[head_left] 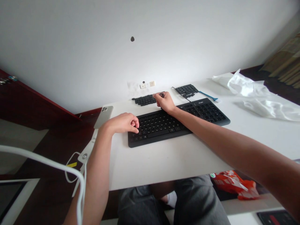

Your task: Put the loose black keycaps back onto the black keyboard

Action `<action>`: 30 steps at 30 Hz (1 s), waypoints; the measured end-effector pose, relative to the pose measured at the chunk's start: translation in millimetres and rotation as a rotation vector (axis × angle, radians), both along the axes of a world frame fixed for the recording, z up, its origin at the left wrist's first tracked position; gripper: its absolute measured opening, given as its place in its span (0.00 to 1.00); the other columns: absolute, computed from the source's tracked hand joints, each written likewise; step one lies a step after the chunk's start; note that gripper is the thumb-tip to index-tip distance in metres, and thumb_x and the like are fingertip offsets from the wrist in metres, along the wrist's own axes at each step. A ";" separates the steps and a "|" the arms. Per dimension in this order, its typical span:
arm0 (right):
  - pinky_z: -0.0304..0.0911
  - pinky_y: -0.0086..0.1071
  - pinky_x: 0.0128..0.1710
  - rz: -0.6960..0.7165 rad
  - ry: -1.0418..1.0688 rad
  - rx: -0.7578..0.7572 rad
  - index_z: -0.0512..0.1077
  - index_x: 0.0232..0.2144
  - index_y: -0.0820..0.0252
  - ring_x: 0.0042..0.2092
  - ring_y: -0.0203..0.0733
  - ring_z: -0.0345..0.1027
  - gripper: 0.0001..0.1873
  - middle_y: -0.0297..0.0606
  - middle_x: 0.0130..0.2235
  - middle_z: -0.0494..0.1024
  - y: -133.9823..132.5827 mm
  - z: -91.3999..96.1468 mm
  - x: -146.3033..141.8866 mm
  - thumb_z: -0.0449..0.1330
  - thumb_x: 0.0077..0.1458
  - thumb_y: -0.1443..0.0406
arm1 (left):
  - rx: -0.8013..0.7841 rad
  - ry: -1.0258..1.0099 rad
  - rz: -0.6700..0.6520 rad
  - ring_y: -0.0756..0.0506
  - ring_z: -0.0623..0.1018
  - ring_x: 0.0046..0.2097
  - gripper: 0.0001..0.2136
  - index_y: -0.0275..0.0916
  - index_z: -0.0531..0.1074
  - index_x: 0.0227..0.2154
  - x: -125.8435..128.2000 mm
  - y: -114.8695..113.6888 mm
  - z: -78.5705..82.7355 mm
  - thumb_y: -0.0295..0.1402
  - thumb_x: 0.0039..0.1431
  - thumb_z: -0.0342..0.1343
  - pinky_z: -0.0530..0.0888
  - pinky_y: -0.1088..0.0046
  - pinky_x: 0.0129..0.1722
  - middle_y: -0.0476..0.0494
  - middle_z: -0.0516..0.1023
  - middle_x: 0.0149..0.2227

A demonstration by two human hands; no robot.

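A black keyboard (187, 120) lies across the white table (164, 159). My left hand (124, 122) rests at the keyboard's left end, fingers curled into a loose fist against the keys. My right hand (165, 100) reaches past the keyboard's far edge to a row of loose black keycaps (144, 100), fingers pinched on one at the row's right end. A second cluster of black keycaps (187, 90) lies further right with a thin black wire beside it.
A phone (103, 116) lies face down at the table's left edge. A blue tool (208, 96) sits behind the keyboard. Crumpled white plastic (255, 97) covers the right side. An orange bag (234, 184) lies below the table. White cable (77, 175) hangs at left.
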State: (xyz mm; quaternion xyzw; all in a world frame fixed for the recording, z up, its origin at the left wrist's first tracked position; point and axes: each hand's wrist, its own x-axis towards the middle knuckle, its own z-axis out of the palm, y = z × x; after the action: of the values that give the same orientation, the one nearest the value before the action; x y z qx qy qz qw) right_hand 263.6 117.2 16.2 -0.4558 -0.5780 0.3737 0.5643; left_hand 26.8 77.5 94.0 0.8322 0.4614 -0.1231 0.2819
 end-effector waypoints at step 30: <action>0.46 0.33 0.24 0.000 0.006 0.017 0.53 0.16 0.54 0.22 0.32 0.48 0.22 0.27 0.16 0.54 0.8 -1.2 0.0 0.56 0.58 0.63 | 0.059 0.044 0.013 0.49 0.70 0.27 0.10 0.44 0.81 0.30 2.3 1.6 -2.0 0.43 0.48 0.65 0.59 0.73 0.27 0.51 0.75 0.25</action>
State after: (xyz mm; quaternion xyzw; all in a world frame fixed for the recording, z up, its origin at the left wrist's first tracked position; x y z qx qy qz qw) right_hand 263.6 118.0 14.9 -0.4498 -0.5794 0.3703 0.5699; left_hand 29.1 79.1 92.0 0.8342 0.4763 -0.1260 0.2477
